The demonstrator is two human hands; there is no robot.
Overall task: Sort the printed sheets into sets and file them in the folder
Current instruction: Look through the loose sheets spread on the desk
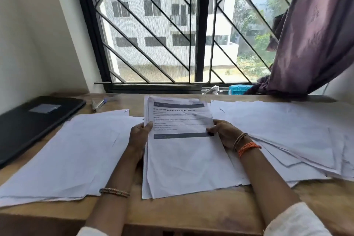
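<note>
Plainly the sorting is underway and the filing has not begun. The wooden desk carries everything, and at nine o'clock on it, well apart from the hands, lies a dark closed folder, untouched as far as I can judge. At three o'clock spreads the loose fan of sheets, overlapping untidily, face down or blank; this looks like the unsorted remainder, though it could be a set. At eight o'clock lies a flatter pile of sheets, also showing white, probably sheets already set aside. In the centre is the held stack, its near edge resting on the desk, its far end lifted toward twelve o'clock, the top page printed with a heading and dark bands; the text is too blurred to read. The left hand grips the stack's left edge, thumb on top, and the right hand pinches its right edge, thumb on the lower dark band. A pen lies at eleven o'clock. Most work remains: finishing the sets, opening the folder, filing.
</note>
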